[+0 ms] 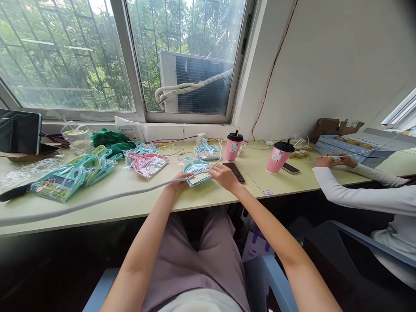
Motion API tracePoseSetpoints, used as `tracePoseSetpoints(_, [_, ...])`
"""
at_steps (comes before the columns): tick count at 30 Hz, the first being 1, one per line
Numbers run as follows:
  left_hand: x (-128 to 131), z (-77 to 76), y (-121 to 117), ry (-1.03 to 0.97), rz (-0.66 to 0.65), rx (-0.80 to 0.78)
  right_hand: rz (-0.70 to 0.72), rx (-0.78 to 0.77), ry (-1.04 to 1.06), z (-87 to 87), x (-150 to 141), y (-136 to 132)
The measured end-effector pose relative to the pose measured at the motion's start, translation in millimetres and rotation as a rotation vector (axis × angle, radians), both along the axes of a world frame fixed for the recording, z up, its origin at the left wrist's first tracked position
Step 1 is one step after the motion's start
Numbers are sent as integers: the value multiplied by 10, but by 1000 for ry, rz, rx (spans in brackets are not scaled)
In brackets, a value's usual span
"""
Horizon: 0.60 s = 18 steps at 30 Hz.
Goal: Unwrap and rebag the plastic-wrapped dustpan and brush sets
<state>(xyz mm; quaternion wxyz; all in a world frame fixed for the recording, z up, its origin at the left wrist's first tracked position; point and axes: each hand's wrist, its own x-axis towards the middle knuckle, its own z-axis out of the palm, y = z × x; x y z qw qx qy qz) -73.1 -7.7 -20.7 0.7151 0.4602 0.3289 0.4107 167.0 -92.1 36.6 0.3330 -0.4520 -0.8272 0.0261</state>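
Both my hands rest on a teal mini dustpan-and-brush set (196, 170) with a printed card, lying on the pale green table (136, 201). My left hand (180, 180) grips its left edge with curled fingers. My right hand (222, 174) holds its right side, fingers bent over the card. A white cable (97, 200) runs across the table and over the set. A dark phone (234, 171) lies just right of my right hand.
Several teal and pink dustpan sets (81, 171) are piled at the left, one more (208, 151) behind. Two pink cups (233, 146) (278, 157) stand to the right. A person in white sleeves (354, 190) works at the right. A tablet (20, 131) stands far left.
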Motion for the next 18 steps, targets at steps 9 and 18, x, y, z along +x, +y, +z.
tracePoseSetpoints(9, [31,-40,7,-78,6,-74,177,-59,-106,-160,-197,71])
tracePoseSetpoints(18, [46,138,-244,-68,-86,-21,-56,-55,-184,-33,-281,152])
